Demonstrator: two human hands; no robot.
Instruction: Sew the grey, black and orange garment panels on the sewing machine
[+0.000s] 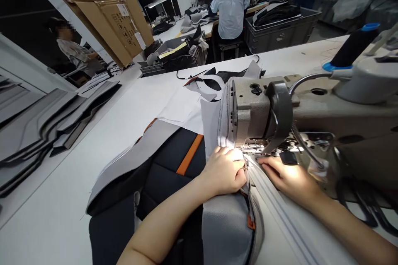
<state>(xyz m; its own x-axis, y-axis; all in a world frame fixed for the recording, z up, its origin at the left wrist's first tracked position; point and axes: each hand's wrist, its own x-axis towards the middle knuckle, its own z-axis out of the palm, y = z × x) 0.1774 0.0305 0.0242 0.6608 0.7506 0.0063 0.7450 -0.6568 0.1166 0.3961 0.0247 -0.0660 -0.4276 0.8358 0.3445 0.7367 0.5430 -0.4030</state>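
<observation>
The dark and grey fabric cover (168, 180) lay beneath and to the left of the left hand (225, 169), its orange strip (189, 155) just beside that hand's wrist. The left hand was curled on the cover's edge; whether it pinched the cloth, I could not tell. The right hand (287, 176) had its fingers close together, their tips near the stitching area; a grip could not be made out. Between the hands, a long white tape (281, 211) ran toward the wearer. The sewing machine (253, 109) stood just beyond both hands, a black thread cone (351, 49) farther beyond the right. Beyond the left hand, fabric scraps (214, 85) lay on the white tabletop (133, 105); well to its left were stacked grey panels (59, 118). Far ahead sat a person in a light-blue shirt (231, 8).
</observation>
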